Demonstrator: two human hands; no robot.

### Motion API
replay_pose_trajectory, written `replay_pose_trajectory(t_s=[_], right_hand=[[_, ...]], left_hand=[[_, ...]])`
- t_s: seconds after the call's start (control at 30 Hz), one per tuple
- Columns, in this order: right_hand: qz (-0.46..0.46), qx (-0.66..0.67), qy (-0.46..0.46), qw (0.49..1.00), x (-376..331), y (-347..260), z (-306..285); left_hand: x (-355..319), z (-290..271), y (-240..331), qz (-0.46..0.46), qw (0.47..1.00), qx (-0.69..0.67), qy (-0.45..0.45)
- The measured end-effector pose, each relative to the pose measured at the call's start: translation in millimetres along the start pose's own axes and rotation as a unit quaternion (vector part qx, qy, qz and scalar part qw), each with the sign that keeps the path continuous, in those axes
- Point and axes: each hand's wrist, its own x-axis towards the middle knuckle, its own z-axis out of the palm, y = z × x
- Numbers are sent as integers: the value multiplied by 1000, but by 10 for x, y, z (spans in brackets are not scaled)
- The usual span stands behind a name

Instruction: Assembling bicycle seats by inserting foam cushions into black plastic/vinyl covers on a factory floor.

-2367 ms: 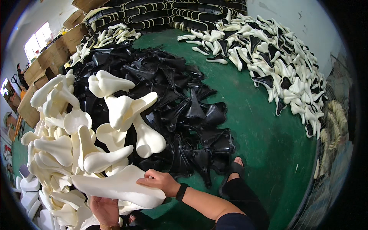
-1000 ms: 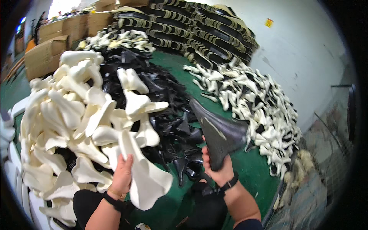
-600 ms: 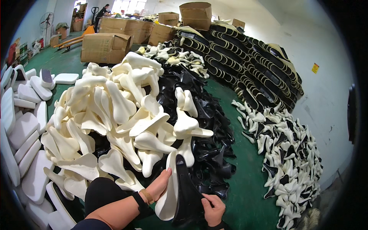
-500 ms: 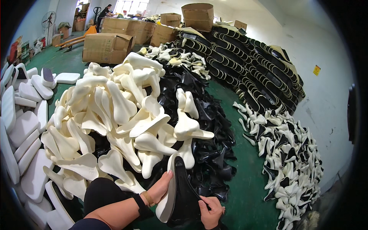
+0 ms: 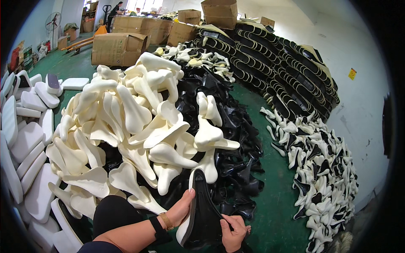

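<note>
A bicycle saddle (image 5: 204,215), a black shell against a cream foam pad, stands nose up between my hands near the lower edge. Its black underside faces me, and the cream foam shows along its left side. My left hand (image 5: 180,209), with a watch on the wrist, is closed on the foam side. On the opposite edge of the shell, my right hand (image 5: 234,232) pinches the rim between thumb and fingers. Just beyond the saddle rises a heap of cream saddle foam pads (image 5: 130,111). Black saddle shells (image 5: 236,158) lie piled to its right.
White foam blocks (image 5: 31,139) are heaped along the left. Stacked black saddle-like pieces with pale rims (image 5: 274,63) lean by the right wall, above a long pile of small cream and black pieces (image 5: 322,181). Cardboard boxes (image 5: 114,48) and a person (image 5: 114,16) are farther back.
The saddle has turned slightly, showing more of its black underside and less foam. Both hands have shifted a little to the right with it and keep their hold.
</note>
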Motion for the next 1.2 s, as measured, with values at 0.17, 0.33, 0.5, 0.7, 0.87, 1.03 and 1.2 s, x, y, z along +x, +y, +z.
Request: replay_pose_trajectory(t_s=[0.17,0.33,0.5,0.7,0.87,1.03,1.2], right_hand=[[10,12,-2,1000,-29,-36,31],[6,-53,16,998,-99,119,125],[-12,-98,14,995,-42,128,172],[-45,-117,13,992,12,185,251],[-42,-118,19,992,-26,246,293],[-36,-119,11,992,-9,313,299],[31,-5,-33,999,50,406,208]], left_hand=[[-60,-20,40,-10,1000,-9,-18],[-88,28,77,13,1000,10,-21],[-49,-14,34,60,995,83,-19],[25,-98,28,57,996,56,-27],[19,-114,28,11,999,43,-8],[48,-151,4,-14,999,32,27],[37,-134,69,-24,998,30,41]])
